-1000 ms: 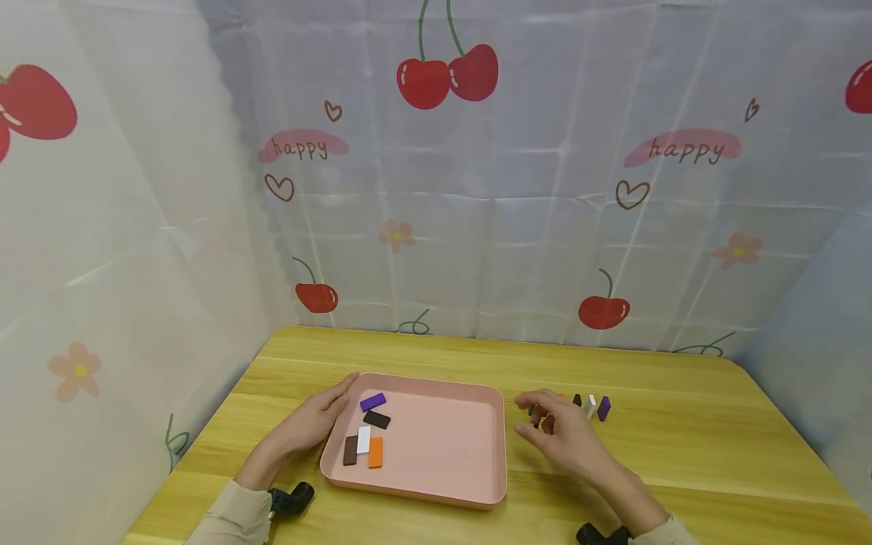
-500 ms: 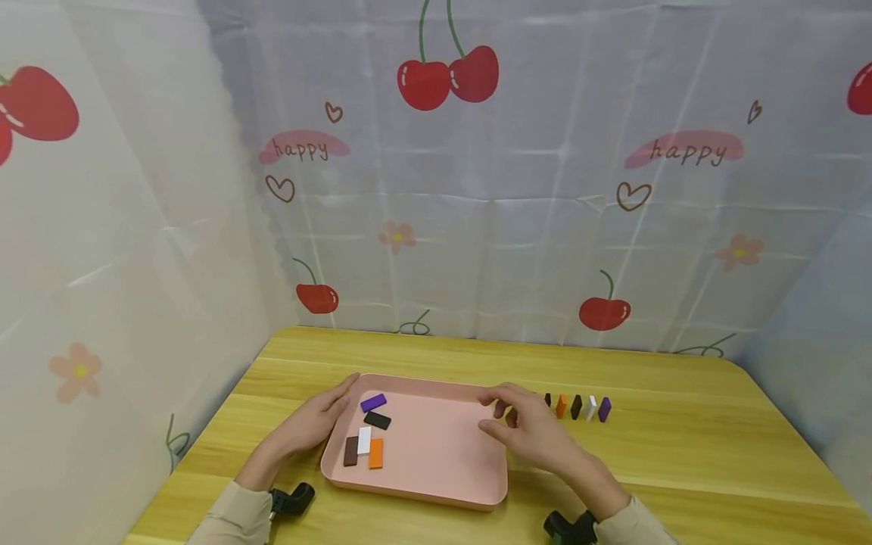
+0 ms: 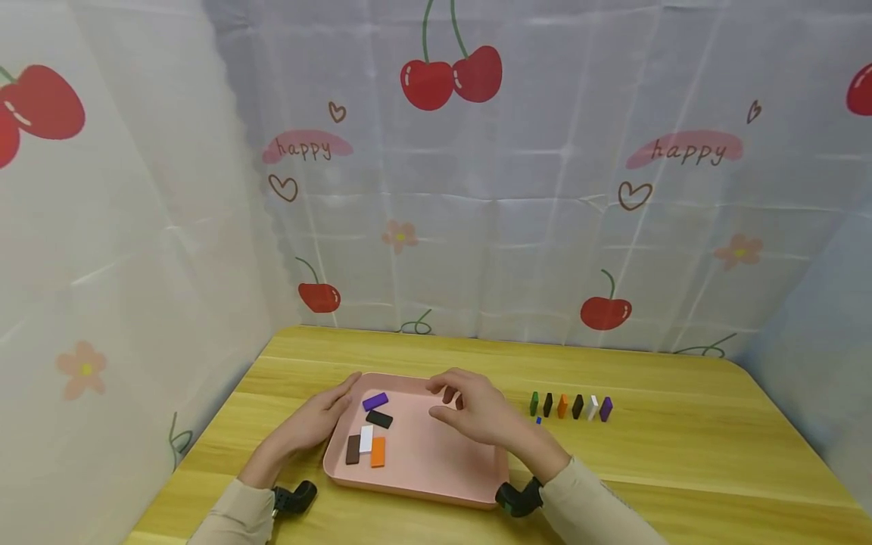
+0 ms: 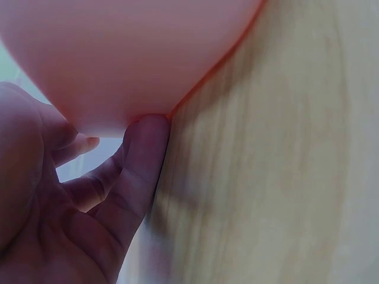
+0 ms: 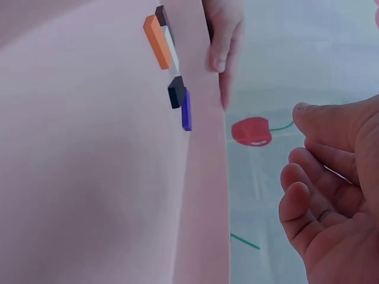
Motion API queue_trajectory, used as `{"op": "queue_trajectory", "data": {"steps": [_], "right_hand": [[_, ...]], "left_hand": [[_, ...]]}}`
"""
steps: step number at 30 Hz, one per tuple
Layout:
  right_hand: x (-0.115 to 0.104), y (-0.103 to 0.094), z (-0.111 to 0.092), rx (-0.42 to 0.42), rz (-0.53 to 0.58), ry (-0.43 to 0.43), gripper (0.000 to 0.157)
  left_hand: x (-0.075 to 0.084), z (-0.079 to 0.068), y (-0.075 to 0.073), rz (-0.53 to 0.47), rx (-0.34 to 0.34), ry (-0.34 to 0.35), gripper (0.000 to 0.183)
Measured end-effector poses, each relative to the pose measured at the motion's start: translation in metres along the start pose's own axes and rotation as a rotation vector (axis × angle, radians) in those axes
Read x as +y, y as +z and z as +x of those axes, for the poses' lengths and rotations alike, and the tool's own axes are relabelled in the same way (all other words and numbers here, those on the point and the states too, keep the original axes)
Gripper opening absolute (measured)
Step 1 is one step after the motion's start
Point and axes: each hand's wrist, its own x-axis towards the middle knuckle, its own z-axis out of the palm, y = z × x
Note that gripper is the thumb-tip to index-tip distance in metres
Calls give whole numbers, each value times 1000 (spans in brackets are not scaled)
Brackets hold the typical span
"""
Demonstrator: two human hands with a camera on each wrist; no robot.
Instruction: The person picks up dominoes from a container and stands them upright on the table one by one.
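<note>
A pink tray (image 3: 443, 473) lies on the wooden table. My left hand (image 3: 313, 420) rests along the tray's left wall, fingers fairly straight; in the left wrist view its fingertips (image 4: 148, 136) touch the tray's lower edge. My right hand (image 3: 473, 409) hovers over the tray's right half, fingers loosely bent, with nothing showing between thumb and fingers in the right wrist view. At the tray's left lie flat domino tiles: purple (image 3: 375, 402), black (image 3: 379, 418), white (image 3: 366, 439), brown (image 3: 352, 450) and orange (image 3: 378, 452). The white one overlaps the brown.
Right of the tray, several dominoes stand upright in a row, from a green domino (image 3: 534, 403) to a purple domino (image 3: 606, 409). A small blue piece (image 3: 539, 420) shows in front of them, partly behind the right forearm. A cherry-print curtain (image 3: 477, 227) encloses the table (image 3: 681, 454).
My right hand has moved left from the standing row to above the tray, uncovering the green and black dominoes. My left hand and the tiles in the tray have stayed put.
</note>
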Motion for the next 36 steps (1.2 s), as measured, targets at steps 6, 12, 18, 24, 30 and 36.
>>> {"op": "queue_trajectory", "data": {"steps": [6, 12, 18, 24, 30, 36], "right_hand": [[3, 9, 17, -37, -30, 37, 30], [8, 20, 33, -82, -4, 36, 30], [12, 35, 46, -125, -5, 45, 28], [12, 49, 55, -178, 0, 7, 26], [11, 60, 65, -234, -68, -77, 23], [11, 67, 67, -347, -180, -185, 28]], "left_hand": [[0, 1, 0, 7, 0, -7, 53], [-1, 1, -1, 8, 4, -3, 53], [2, 1, 1, -2, 8, -31, 52], [3, 2, -1, -8, 7, -27, 52], [2, 3, -2, 16, 14, -23, 52], [1, 2, -2, 12, 12, -25, 52]]}}
